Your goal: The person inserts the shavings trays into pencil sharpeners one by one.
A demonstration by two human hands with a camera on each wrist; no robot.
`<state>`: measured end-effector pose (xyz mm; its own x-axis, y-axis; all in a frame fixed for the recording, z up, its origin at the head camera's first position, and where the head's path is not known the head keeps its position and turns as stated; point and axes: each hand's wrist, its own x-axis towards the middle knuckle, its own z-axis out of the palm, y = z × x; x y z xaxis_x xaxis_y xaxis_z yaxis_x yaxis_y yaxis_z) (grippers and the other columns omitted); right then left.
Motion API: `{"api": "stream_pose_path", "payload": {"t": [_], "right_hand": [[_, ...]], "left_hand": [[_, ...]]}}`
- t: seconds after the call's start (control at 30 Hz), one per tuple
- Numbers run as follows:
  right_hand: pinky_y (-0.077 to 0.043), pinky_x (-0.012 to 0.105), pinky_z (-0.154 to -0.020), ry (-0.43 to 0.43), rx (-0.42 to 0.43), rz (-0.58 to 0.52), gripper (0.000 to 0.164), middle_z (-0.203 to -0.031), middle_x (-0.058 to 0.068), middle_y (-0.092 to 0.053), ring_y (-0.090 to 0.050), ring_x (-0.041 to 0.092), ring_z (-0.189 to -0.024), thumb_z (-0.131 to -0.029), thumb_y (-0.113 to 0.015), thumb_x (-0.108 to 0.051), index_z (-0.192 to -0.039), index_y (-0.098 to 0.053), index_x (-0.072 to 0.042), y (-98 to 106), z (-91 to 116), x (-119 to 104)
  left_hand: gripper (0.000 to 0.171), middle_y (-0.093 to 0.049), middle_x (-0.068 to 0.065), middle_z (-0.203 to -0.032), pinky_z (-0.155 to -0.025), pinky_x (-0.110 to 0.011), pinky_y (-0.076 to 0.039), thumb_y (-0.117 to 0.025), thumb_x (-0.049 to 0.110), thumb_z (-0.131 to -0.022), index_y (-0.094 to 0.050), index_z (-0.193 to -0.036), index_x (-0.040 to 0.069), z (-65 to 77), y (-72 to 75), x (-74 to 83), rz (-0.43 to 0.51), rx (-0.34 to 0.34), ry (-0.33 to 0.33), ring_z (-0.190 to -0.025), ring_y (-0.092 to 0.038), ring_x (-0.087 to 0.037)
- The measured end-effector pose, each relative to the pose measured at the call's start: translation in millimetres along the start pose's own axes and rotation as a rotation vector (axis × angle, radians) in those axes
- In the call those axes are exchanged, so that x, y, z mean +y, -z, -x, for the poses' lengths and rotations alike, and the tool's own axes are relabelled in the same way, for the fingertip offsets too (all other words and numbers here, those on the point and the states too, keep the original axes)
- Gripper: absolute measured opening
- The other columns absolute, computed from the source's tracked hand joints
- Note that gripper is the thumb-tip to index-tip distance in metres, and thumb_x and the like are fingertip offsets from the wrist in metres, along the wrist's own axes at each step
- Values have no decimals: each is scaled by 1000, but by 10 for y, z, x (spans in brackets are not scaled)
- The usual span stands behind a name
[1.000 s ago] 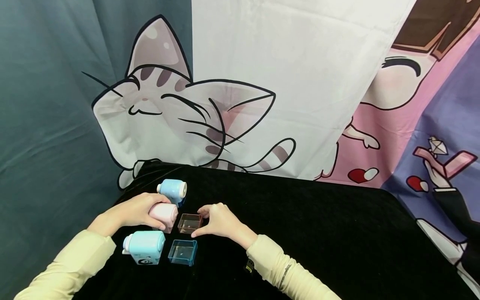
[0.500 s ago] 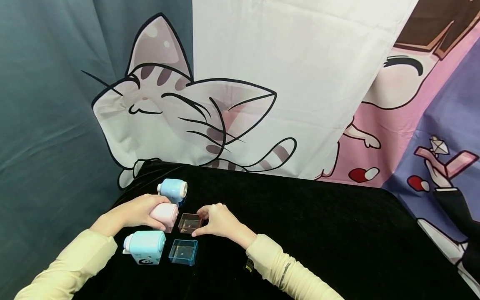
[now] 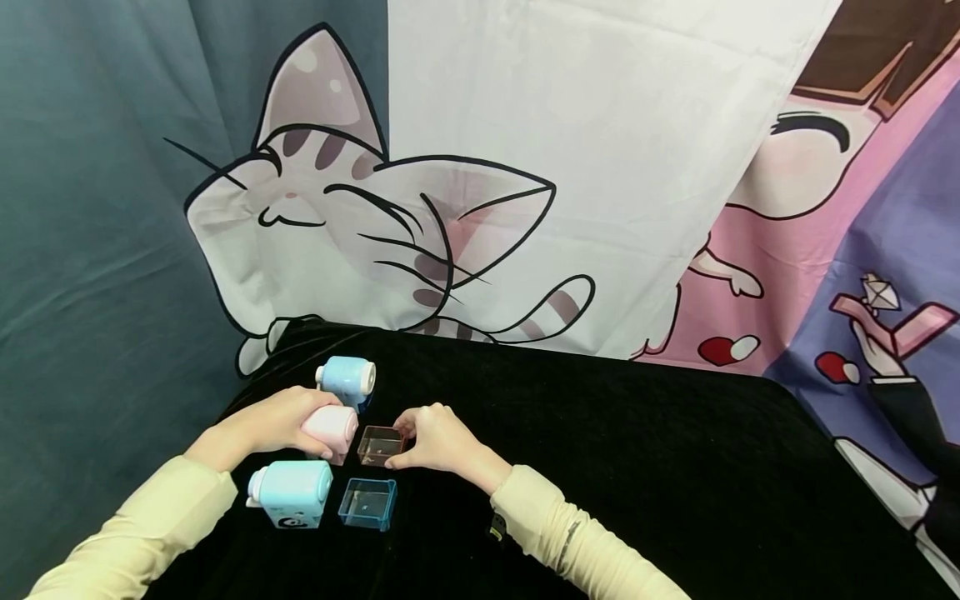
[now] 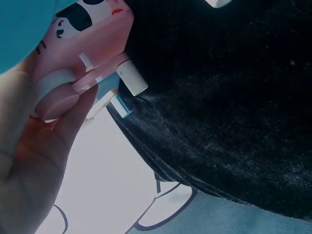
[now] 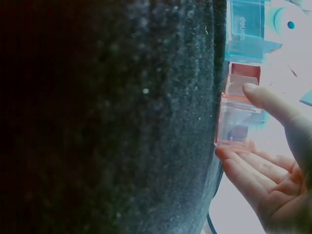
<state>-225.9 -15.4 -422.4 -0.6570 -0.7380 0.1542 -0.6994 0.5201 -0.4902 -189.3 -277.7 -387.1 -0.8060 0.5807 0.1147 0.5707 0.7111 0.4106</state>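
Note:
My left hand (image 3: pixel 281 421) grips a pink pencil sharpener (image 3: pixel 335 427) from its left side. In the left wrist view, a panda print and a crank with a whitish knob (image 4: pixel 131 78) show on it. Facing it from the right, my right hand (image 3: pixel 442 440) holds a clear reddish shavings drawer (image 3: pixel 381 446) between thumb and fingers. The right wrist view has the thumb (image 5: pixel 256 92) at one edge of the drawer (image 5: pixel 239 122) and the fingertips at the opposite edge. The drawer lies in front of the pink sharpener, a narrow gap between them in the head view.
A turquoise sharpener (image 3: pixel 292 492) stands nearer, with a clear blue drawer (image 3: pixel 367 503) lying to its right. Behind the pink one is a blue sharpener (image 3: pixel 347 379). Black cloth (image 3: pixel 637 467) covers the table, which ends at printed curtains (image 3: pixel 465 225).
My right thumb has closed in slightly toward the reddish drawer. The left hand keeps its grip on the pink sharpener, and the head view has shifted a little.

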Motion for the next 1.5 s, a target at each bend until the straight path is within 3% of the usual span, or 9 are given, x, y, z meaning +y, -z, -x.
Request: {"api": "stream_pose_path", "payload": {"t": [0.4,0.67,1.5], "right_hand": [[-46,11,-67,12,17,4,41,-87,-4,-67,-55,-4,-74,-67,-78,-39,-94,-65,-11,-19,-29,-10],[-45,10,-66,21,13,0,40,-87,-5,-67,-55,-5,-74,-67,-78,-40,-94,-65,-12,-55,-61,-20],[-45,8,-66,37,4,7,45,-89,-7,-67,-52,-8,-72,-68,-76,-43,-99,-65,-12,-136,-155,-123]], "left_hand": [[49,-61,7,-85,-63,-30,-46,-78,40,-64,-60,-99,11,-1,5,-7,-26,0,1,-71,-50,-7],[47,-61,6,-87,-61,-29,-46,-77,42,-66,-60,-100,13,1,-9,-2,16,-26,19,-70,-51,-6],[49,-61,6,-85,-61,-29,-47,-77,43,-65,-59,-99,11,7,-8,11,8,-6,6,-70,-51,-6]]}}
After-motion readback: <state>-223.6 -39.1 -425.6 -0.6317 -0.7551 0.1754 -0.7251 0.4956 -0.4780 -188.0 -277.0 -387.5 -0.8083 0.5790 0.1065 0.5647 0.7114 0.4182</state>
